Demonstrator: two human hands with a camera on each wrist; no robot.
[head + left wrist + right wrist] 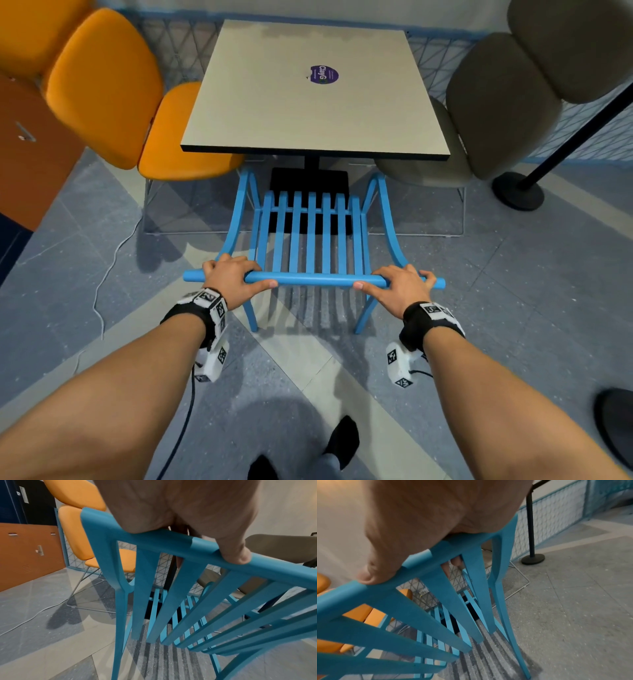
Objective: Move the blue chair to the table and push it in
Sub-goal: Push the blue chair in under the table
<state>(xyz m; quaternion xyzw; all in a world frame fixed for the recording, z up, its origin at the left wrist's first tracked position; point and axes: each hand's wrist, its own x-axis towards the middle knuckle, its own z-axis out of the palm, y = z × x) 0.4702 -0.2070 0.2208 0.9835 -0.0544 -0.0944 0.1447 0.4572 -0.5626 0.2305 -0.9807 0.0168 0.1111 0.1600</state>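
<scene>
Two hands, both on one blue chair [310, 240]. Left hand [230, 274] wraps the top rail near its left end, thumb on the near face, fingers curled over the far side. Right hand [401, 281] does the same near the right end. One wrist-mounted camera unit per arm, two total.

Chair faces the table [315, 92], front of the seat just under the near table edge, back legs out on the floor. Seven seat slats countable from the head view.

One square beige table, one purple round sticker [324, 74] on top. One orange chair [144, 113] left of it, one grey-brown chair [479, 113] right. Two black post bases seen from the head view: far right and the near-right corner.

Left wrist view only: left fingertip [179, 561] showing behind the rail between backrest slats, orange cabinet [30, 553], white cable on the floor. Right wrist view only: right fingertips [456, 561] under the rail, a wall socket behind the mesh fence.
</scene>
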